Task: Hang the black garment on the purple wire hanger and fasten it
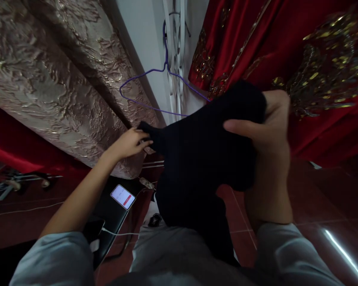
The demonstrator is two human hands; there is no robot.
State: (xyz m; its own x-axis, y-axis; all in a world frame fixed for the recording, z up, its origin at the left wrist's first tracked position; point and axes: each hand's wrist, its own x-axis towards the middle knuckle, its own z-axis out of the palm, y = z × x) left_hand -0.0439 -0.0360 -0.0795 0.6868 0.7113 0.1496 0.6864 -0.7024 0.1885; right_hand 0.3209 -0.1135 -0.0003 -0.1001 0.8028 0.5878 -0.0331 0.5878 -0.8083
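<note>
Black knit garment [203, 159], ribbed, held up between both hands, hanging limp toward the lap. Right hand [268, 139] clamped on its upper edge, thumb over the front. Left hand [131, 143] pinches the far corner, fingers closed. Purple wire hanger [155, 85] on the wall behind it, probably empty; partly hidden.

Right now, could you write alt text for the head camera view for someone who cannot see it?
Two hands hold up a black garment: the right hand grips its top, the left hand pinches one end. Behind hangs a purple hanger, between a gold curtain and red embroidered cloth.
</note>
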